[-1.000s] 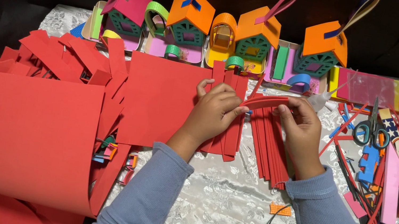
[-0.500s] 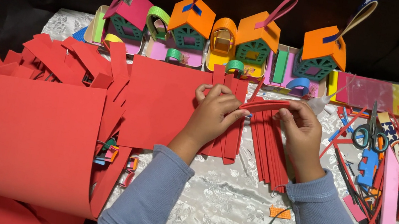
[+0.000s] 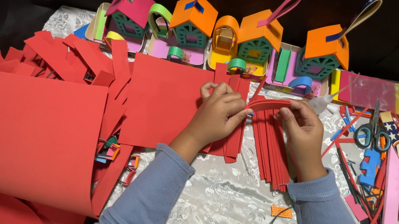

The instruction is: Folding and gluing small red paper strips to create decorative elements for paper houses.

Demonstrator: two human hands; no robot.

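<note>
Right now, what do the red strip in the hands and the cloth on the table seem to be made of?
The red strip looks like matte craft foam or thick paper: it bows smoothly between the left hand and right hand without creasing. The table cloth seems a woven white fabric with a slight sheen and a raised floral pattern.

Your strip (image 3: 268,105) is red, your sleeves (image 3: 153,196) grey-blue, the tablecloth (image 3: 226,208) white-patterned, the little houses (image 3: 193,19) orange-roofed with teal walls.
</note>
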